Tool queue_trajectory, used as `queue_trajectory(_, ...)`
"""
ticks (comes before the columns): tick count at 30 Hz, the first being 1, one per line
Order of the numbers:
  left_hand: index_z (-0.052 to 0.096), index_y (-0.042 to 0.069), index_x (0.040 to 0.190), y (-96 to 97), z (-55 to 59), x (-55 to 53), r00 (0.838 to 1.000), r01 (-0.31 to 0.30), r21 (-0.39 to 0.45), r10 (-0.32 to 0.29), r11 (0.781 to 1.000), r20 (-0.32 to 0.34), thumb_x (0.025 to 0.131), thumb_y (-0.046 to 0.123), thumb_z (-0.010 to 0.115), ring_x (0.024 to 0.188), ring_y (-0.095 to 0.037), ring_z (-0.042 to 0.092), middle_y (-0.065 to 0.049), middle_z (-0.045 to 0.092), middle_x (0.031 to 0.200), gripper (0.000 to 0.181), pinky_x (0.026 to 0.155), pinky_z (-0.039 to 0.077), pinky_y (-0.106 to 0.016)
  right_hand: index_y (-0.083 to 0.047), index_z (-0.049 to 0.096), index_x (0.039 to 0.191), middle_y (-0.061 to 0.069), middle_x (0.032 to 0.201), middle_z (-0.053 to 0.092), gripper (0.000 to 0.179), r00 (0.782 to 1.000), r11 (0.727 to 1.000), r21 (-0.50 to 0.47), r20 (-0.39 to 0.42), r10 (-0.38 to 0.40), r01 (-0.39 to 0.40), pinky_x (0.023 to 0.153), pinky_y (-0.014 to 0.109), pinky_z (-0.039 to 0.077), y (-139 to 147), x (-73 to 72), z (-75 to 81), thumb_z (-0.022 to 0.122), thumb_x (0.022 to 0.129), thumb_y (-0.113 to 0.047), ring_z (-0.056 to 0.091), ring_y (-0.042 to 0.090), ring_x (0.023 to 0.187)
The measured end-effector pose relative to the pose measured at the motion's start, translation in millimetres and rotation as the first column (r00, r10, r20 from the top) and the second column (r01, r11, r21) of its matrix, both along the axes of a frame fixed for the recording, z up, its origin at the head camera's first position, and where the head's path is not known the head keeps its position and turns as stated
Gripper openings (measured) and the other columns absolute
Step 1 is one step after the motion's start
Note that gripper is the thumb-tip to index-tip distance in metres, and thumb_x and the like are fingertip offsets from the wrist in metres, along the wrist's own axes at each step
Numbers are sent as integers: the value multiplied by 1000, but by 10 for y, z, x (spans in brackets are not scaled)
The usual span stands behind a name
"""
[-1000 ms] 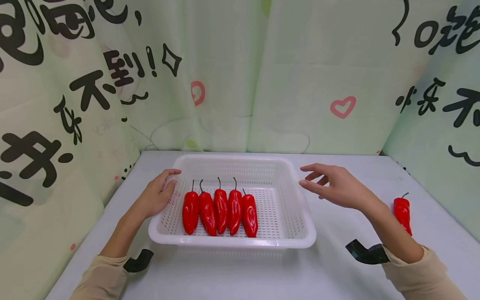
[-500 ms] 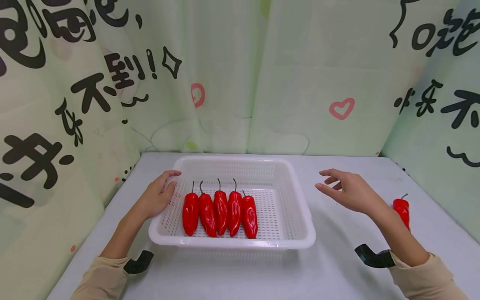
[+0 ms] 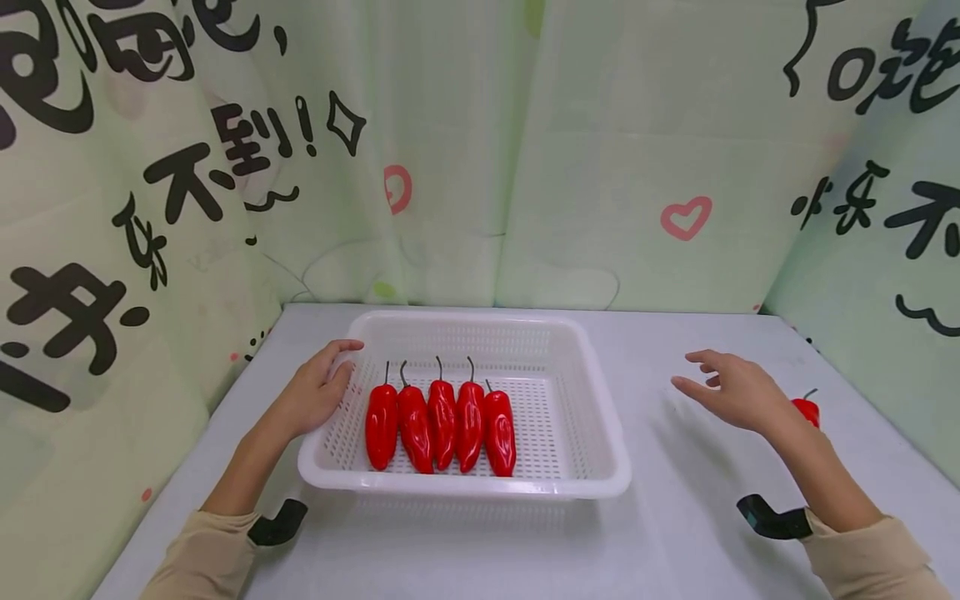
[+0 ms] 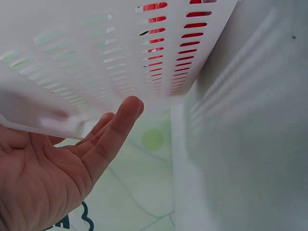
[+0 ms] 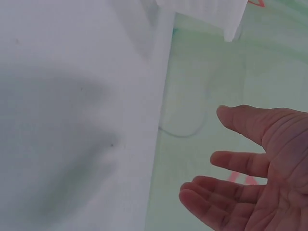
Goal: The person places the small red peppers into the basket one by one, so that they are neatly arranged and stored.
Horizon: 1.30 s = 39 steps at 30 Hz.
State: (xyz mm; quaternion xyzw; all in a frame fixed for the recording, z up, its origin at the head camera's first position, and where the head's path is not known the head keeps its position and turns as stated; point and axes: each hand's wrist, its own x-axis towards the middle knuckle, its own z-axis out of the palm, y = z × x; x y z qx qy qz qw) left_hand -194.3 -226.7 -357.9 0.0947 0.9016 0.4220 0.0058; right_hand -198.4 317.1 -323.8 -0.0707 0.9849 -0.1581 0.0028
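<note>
A white perforated plastic basket (image 3: 600, 400) stands on the table, with several red chili peppers (image 3: 441, 425) in a row inside, stems pointing away. My left hand (image 3: 315, 387) holds its left rim; in the left wrist view the other fingers (image 4: 113, 137) reach below the rim, while the thumb is hidden behind it. Right of the basket, my right hand (image 3: 738, 390) hovers over the table with fingers spread and nothing between them. Another red chili pepper (image 3: 807, 408) lies on the table at the right, mostly hidden behind my right hand and wrist.
The white table (image 3: 480, 558) ends at a pale green printed curtain (image 3: 585, 150) at the back and sides. Black straps (image 3: 772, 518) stick out from both wrists. Beige sleeves cover the forearms.
My right hand has moved right, away from the basket and toward the lone chili pepper, covering more of it. The left hand, basket and row of chili peppers have stayed in place.
</note>
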Motion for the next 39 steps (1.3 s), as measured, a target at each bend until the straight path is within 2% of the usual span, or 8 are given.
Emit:
queue_trajectory(6, 36, 8, 154, -2, -4, 2, 1000, 1, 11, -1, 1000, 6, 107, 21, 45, 116, -41, 63, -26, 49, 147, 49, 86, 61, -52, 14, 46, 140, 43, 130, 52, 68, 998, 999, 6, -48, -43, 44, 82, 64, 55, 188, -2, -67, 63, 100, -39, 57, 56, 113)
queue_trajectory(12, 36, 7, 153, -5, 3, -7, 1000, 2, 11, -2, 1000, -4, 107, 19, 45, 113, -40, 63, -27, 50, 146, 48, 86, 61, -52, 14, 37, 146, 44, 135, 44, 83, 991, 993, -13, -60, -121, 121, 85, 68, 49, 375, -18, -173, 56, 101, -53, 51, 56, 116)
queue_trajectory(18, 36, 8, 153, -7, 6, -8, 1000, 6, 18, -6, 1000, -7, 107, 20, 45, 111, -40, 65, -27, 50, 146, 48, 84, 62, -50, 13, 33, 148, 49, 137, 34, 87, 977, 983, -32, -108, -182, 180, 92, 81, 37, 508, -12, -259, 58, 99, -54, 37, 63, 122)
queue_trajectory(23, 36, 9, 153, -13, 4, -10, 1000, 3, 20, -3, 1000, -5, 107, 21, 46, 113, -41, 65, -27, 51, 146, 48, 83, 62, -50, 15, 32, 148, 49, 139, 33, 89, 974, 983, -36, -131, -186, 183, 96, 83, 31, 589, -1, -288, 58, 98, -54, 27, 66, 127)
queue_trajectory(28, 36, 9, 154, -11, -4, -9, 1000, 2, 24, -2, 1000, 4, 107, 22, 46, 114, -41, 65, -27, 50, 146, 49, 82, 62, -50, 16, 30, 148, 49, 140, 31, 90, 974, 981, -29, -116, -193, 191, 95, 84, 31, 687, 13, -337, 57, 98, -54, 23, 65, 131)
queue_trajectory(33, 36, 10, 154, -11, -12, -7, 1000, 1, 22, -1, 1000, 5, 107, 22, 46, 114, -41, 65, -26, 50, 147, 49, 81, 62, -50, 19, 32, 144, 49, 137, 33, 89, 972, 979, -15, -118, -202, 202, 95, 83, 31, 782, 37, -402, 59, 98, -52, 25, 66, 126)
queue_trajectory(39, 36, 9, 153, -12, -14, -6, 1000, 4, 21, -4, 1000, -1, 107, 22, 47, 111, -40, 66, -27, 51, 146, 49, 80, 63, -49, 20, 31, 142, 51, 130, 33, 89, 972, 974, 11, -59, -227, 228, 86, 80, 42, 896, 78, -424, 59, 97, -52, 28, 68, 117)
